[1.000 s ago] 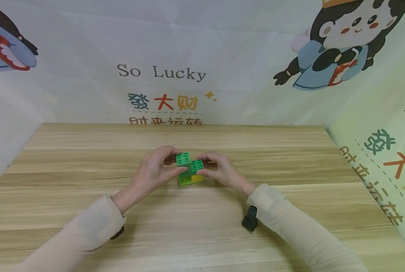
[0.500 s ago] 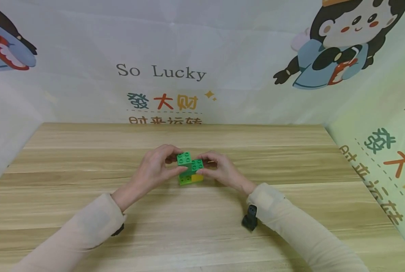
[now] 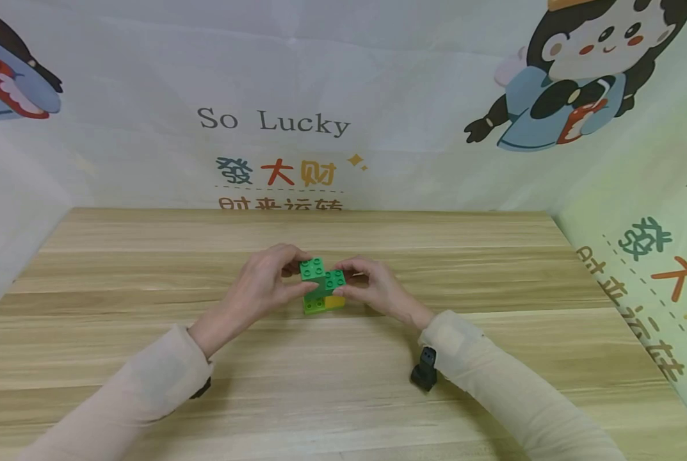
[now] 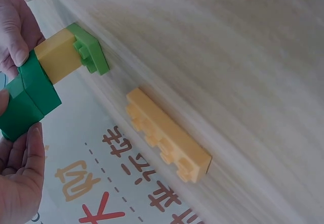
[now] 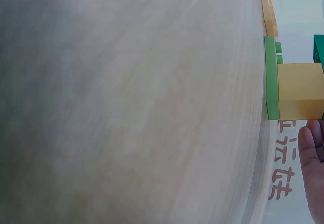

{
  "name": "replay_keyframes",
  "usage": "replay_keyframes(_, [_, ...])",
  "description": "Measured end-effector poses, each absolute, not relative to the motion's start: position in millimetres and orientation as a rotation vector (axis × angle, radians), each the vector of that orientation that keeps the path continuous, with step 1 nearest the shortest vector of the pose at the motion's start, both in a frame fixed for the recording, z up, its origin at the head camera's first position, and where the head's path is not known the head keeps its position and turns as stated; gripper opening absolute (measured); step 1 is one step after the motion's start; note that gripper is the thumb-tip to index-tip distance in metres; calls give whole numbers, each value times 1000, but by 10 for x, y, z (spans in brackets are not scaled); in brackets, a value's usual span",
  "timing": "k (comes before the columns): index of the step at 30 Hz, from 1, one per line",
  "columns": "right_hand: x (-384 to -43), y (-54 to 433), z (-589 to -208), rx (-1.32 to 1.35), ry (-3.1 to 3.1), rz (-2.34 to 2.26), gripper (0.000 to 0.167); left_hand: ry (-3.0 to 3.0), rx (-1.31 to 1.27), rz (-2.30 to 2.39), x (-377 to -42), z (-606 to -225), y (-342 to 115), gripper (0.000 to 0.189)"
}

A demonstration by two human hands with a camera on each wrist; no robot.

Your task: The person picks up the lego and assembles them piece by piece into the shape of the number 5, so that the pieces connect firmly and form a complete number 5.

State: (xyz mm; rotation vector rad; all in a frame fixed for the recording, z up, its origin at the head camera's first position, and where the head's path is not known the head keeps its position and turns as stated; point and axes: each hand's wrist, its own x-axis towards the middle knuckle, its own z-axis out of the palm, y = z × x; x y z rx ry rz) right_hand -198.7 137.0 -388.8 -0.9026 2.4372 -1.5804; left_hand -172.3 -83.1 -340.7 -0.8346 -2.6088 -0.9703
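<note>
My left hand pinches the upper green brick between thumb and fingers. That brick sits on the left part of a lower green brick, whose right studs show. Thumb and fingers of my right hand grip the lower brick's right end. Underneath, a yellow brick stands on a flat light green brick at the table surface. In the right wrist view, the right hand's fingertips are close by the yellow brick's upper part.
A long yellow brick lies apart on the wooden table, hidden in the head view. A printed cloth backdrop rises behind the table and along its sides. Each wrist carries a small black device.
The left hand and the upper green brick have shifted slightly to the right, lining up over the lower brick. The right hand has stayed in place.
</note>
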Motion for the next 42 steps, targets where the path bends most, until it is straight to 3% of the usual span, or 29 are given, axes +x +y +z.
replay_keyframes(42, [-1980, 1382, -3881, -885, 2445, -1587, 36, -2638, -793, -1132, -1734, -3446, -813, 38])
